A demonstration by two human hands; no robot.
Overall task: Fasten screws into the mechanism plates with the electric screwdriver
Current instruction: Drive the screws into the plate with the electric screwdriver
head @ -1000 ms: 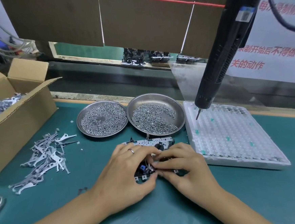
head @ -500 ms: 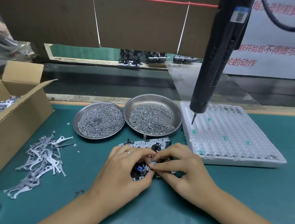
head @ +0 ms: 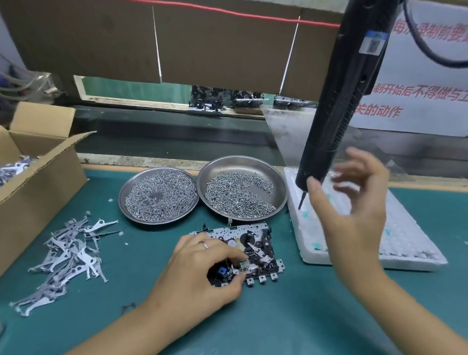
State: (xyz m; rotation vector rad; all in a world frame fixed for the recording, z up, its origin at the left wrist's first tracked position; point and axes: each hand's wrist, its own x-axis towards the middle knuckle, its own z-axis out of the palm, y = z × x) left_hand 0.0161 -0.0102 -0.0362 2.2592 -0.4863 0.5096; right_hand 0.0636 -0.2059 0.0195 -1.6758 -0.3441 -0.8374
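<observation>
My left hand rests on the mechanism plate, fingers curled and pinching a small part at its near edge; a plain ring sits on one finger. My right hand is raised off the tabletop, fingers loosely spread and holding nothing, thumb close to the lower end of the electric screwdriver; I cannot tell whether it touches. The plate is perforated grey metal with black plastic parts and a blue piece, lying on the green mat. The screwdriver is a long black ribbed barrel hanging tilted at 1 o'clock, carrying a blue-and-white sticker with a square code too small to read. At 12 o'clock from the plate stand two round steel dishes, left dish and right dish, both heaped with small shiny screws. At 3 o'clock lies a white dimpled foam tray. At 9 o'clock, thin stamped metal levers lie scattered beside a cardboard box. A white sign at 2 o'clock bears red Chinese writing, partly cut off.
</observation>
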